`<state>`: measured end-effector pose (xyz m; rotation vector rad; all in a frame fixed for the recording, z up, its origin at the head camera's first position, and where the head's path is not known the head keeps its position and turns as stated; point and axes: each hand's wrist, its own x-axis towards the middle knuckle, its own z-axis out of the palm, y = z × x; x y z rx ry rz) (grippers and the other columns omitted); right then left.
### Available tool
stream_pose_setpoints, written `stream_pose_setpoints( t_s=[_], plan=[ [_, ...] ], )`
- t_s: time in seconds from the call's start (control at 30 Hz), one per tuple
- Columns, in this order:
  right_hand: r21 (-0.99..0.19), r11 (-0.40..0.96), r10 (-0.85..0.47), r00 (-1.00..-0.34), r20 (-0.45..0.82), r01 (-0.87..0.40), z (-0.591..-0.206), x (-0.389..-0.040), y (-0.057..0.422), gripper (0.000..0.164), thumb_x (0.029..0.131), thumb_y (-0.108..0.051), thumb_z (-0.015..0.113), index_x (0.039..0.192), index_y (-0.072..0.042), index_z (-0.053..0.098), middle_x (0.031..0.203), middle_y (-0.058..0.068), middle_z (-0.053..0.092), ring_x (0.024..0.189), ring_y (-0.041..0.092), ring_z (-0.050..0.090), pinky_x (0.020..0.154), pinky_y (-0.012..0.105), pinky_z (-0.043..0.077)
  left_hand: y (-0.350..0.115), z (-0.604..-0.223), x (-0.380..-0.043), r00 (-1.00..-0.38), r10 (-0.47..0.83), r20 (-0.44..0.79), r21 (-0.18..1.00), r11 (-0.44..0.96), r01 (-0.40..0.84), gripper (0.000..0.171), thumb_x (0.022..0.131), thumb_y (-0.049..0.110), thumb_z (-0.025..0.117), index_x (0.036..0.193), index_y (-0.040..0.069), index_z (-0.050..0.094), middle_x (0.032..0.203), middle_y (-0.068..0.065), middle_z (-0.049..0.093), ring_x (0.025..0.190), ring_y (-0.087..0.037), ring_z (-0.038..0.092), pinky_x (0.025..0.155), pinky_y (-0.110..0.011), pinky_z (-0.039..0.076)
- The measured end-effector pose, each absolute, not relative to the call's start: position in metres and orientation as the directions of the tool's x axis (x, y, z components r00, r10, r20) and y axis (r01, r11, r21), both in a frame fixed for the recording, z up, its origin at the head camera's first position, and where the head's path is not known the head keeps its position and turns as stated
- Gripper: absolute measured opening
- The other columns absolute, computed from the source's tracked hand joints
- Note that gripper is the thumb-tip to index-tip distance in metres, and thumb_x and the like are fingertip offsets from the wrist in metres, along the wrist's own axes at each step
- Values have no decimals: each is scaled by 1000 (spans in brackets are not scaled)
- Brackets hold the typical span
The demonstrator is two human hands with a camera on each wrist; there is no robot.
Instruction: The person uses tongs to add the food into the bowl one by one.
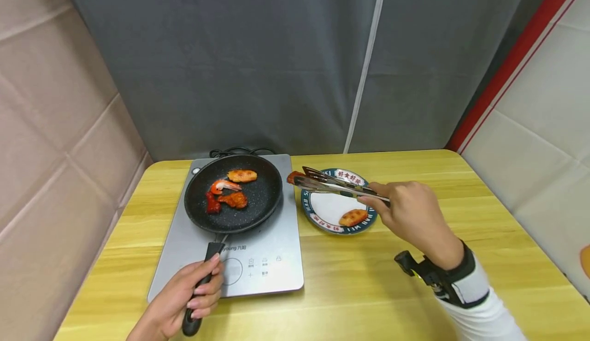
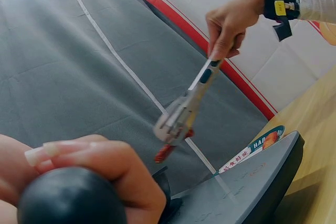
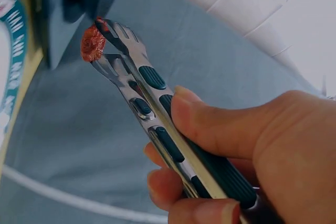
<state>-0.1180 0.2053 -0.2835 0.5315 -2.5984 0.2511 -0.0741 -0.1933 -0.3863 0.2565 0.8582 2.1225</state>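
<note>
My left hand (image 1: 191,292) grips the black handle (image 1: 206,274) of a dark speckled frying pan (image 1: 258,203). In the pan lie a golden-brown wing piece (image 1: 241,175), a shrimp (image 1: 225,186), a browned drumstick-like piece (image 1: 236,200) and a dark red piece (image 1: 212,204). My right hand (image 1: 410,215) holds metal tongs (image 3: 157,108) with green grip inserts. Between the tong tips is a reddish-brown piece of food (image 3: 93,43), held above the gap between pan and plate. Below the tongs, the plate (image 1: 322,213) with a patterned rim carries one browned wing piece (image 1: 353,217).
The pan sits on a silver induction cooker (image 1: 281,259) with touch controls at its front. A black cable (image 1: 239,150) lies behind it. The wooden table (image 1: 341,284) meets a grey curtain (image 1: 249,75) at the back and a pale padded wall (image 1: 55,177) at the left.
</note>
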Motion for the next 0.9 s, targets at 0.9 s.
stream_pose_setpoints(
  t_s=[0.9],
  plan=[
    [-74, 847, -448, -782, 433, -527, -296, -157, 120, 23, 84, -38, 65, 77, -17, 68, 47, -7, 39, 47, 11, 39, 42, 29, 34, -193, -386, -73, -665, 740, -101, 666, -446, -598, 34, 105, 26, 14, 94, 10, 41, 65, 6, 33, 48, -4, 31, 41, -17, 31]
  ],
)
